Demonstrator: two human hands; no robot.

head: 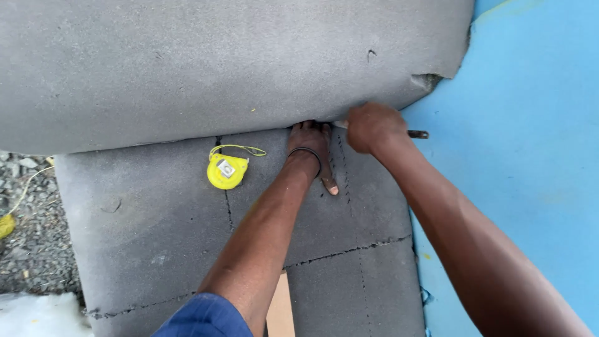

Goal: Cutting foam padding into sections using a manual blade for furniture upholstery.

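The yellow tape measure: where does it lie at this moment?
In the head view, the yellow tape measure lies on the flat grey foam sheet, just left of the left hand and below the folded-over foam's edge.

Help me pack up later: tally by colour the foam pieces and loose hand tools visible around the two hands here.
Grey foam: 1 folded sheet
Blue foam: 1 sheet
Yellow tape measure: 1
Dark-tipped tool gripped in the right hand: 1; its kind is unclear
The left hand lies flat on the grey foam and holds nothing.
Total: 4
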